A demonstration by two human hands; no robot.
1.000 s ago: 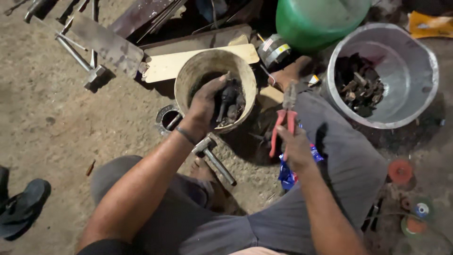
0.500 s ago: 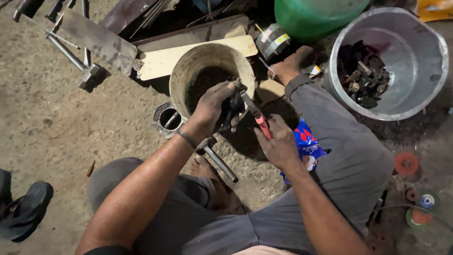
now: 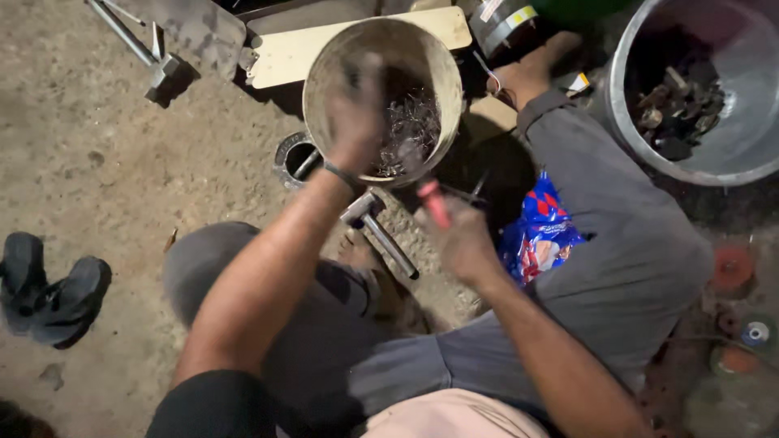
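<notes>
I sit on a dirt floor with my legs folded. My left hand (image 3: pixel 357 122) reaches into a tan bucket (image 3: pixel 324 69) that holds tangled wire and metal scrap (image 3: pixel 410 130); the hand is blurred and its fingers are hidden from view. My right hand (image 3: pixel 462 239) is closed on red-handled pliers (image 3: pixel 432 201), held just below the bucket's rim. A steel hammer (image 3: pixel 377 227) lies on the ground between my hands, by my left foot.
A large grey metal basin (image 3: pixel 649 154) with dark metal parts stands at the right. A small metal ring (image 3: pixel 294 158) sits left of the bucket, a pale wooden board (image 3: pixel 284 57) behind it. Dark sandals (image 3: pixel 49 288) lie at the left. A blue and red bag (image 3: pixel 540 235) lies by my right leg.
My left hand went from the bucket's front edge deeper into the bucket. My right hand with the pliers came down and back from the bucket rim. The camera view shifted closer.
</notes>
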